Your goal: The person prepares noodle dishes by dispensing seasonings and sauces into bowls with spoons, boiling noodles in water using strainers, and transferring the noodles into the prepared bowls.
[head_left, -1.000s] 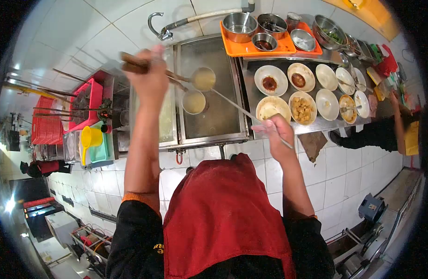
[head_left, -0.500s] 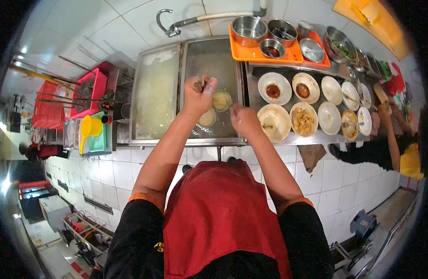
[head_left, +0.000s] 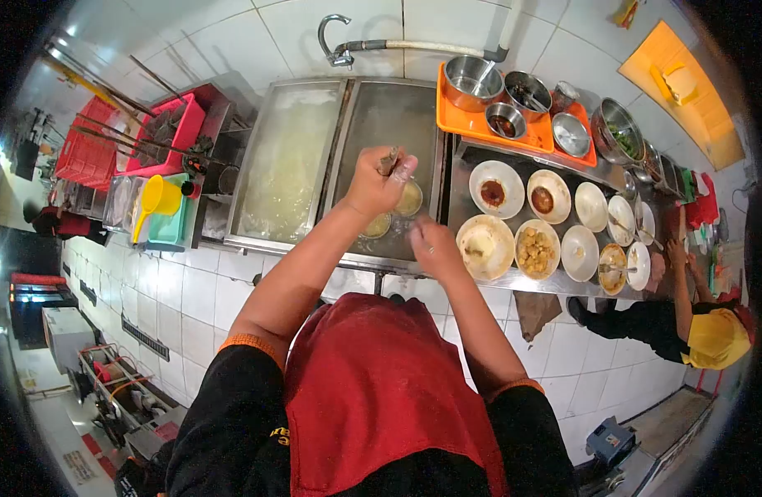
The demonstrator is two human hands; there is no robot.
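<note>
Over the right-hand water vat, my left hand is closed around a wooden-looking handle whose end pokes up beside the thumb. Two round noodle strainers with pale yellow contents sit in the water just below and beyond this fist; the handle appears to belong to them, though the join is hidden. My right hand is at the vat's front right edge, lower than the left, with its fingers curled. What it holds, if anything, I cannot make out.
A second vat of cloudy water lies left, below a faucet. At right are several white bowls, some with sauce, and an orange tray of metal pots. A yellow dipper stands left. A co-worker works far right.
The camera view has shifted and tilted slightly. Both hands stay over the same vat, the left still gripping the handle; the right is a little lower against the vat's edge. The co-worker shows more fully.
</note>
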